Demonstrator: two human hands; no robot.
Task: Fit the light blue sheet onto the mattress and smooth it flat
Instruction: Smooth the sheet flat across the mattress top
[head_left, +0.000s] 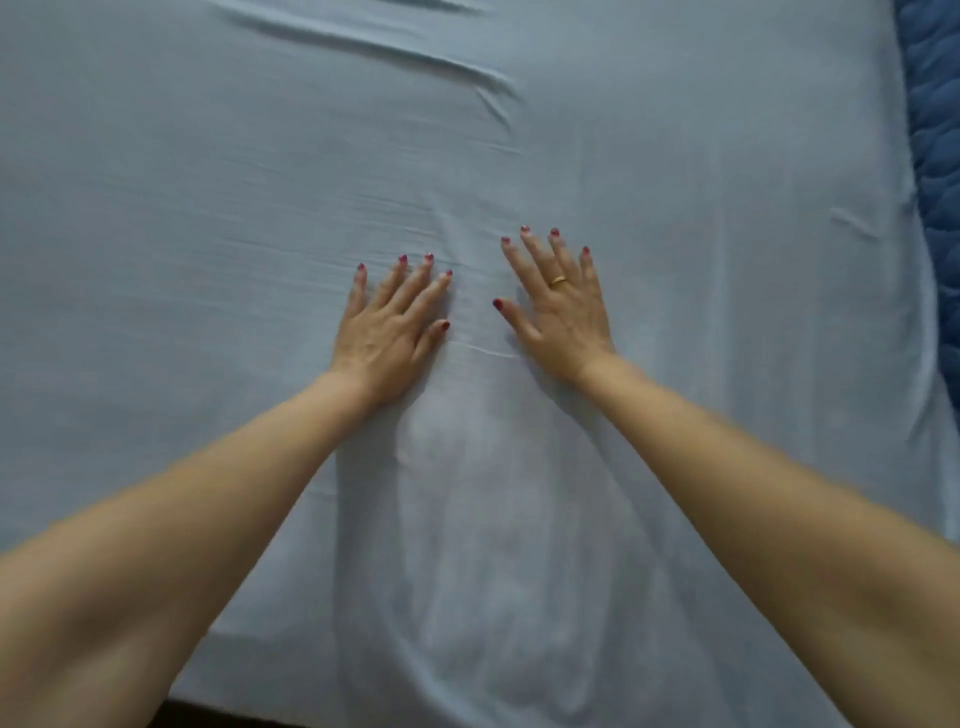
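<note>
Two bare forearms reach in from the near edge of the bed, one from each near corner, and converge toward the middle of the surface. Between them the light blue sheet lies fairly flat over the mattress, covering almost the whole surface, with only soft, shallow ripples.

Farther in, near the centre, the left hand lies palm down on the sheet with its fingers straight and slightly spread, gripping nothing. Just beside it, apart by a narrow strip of fabric, the right hand rests the same way, flat and spread, holding nothing; a gold ring sits on one of its fingers. Small creases gather in the cloth between and just beyond the fingertips.

Beyond the hands, toward the far edge, a long diagonal fold runs across the sheet from the far left toward the middle. Along the right edge, a darker blue quilted cover shows beside the sheet.
</note>
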